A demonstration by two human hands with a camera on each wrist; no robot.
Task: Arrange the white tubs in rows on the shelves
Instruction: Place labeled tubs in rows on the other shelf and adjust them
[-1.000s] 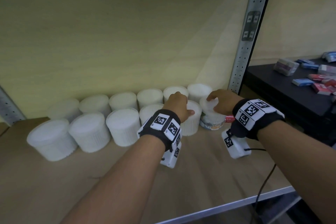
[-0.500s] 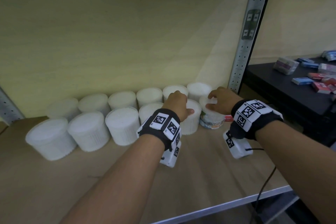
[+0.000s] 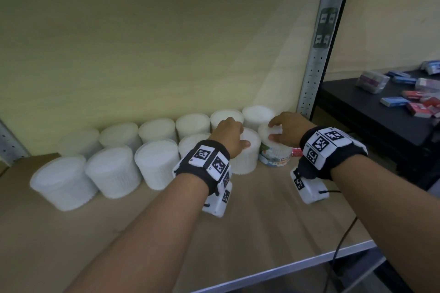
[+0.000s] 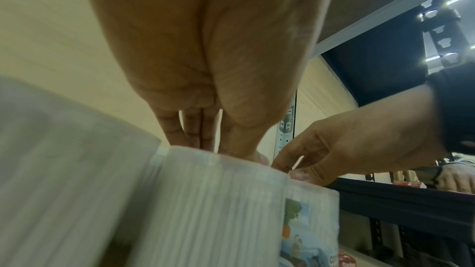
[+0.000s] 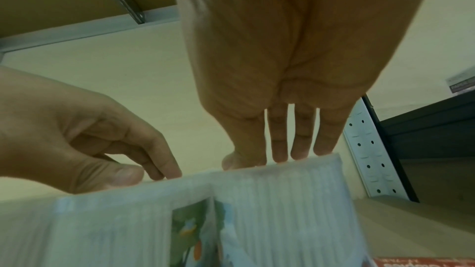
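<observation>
White tubs stand in two rows on the wooden shelf [image 3: 250, 216], several in each row. My left hand [image 3: 229, 137] [image 4: 223, 147] holds the top of the fifth front-row tub [image 3: 247, 159] [image 4: 205, 200], fingers curled behind the lid and thumb on it. Right beside it stands a tub with a coloured label [image 3: 273, 157] [image 5: 270, 210]. My right hand [image 3: 283, 129] [image 5: 272, 157] grips this tub's lid from above, thumb on the near side and fingers over the far edge. The two tubs touch or nearly touch.
A perforated metal upright [image 3: 316, 54] rises just right of the rows. A small red box [image 3: 296, 152] lies by the labelled tub. A black table [image 3: 371, 116] with small packets [image 3: 416, 107] stands farther right. The shelf's metal front edge [image 3: 285, 271] is near me.
Both hands stay on the same two tubs. The right hand and the labelled tub have edged slightly left, toward the neighbouring tub.
</observation>
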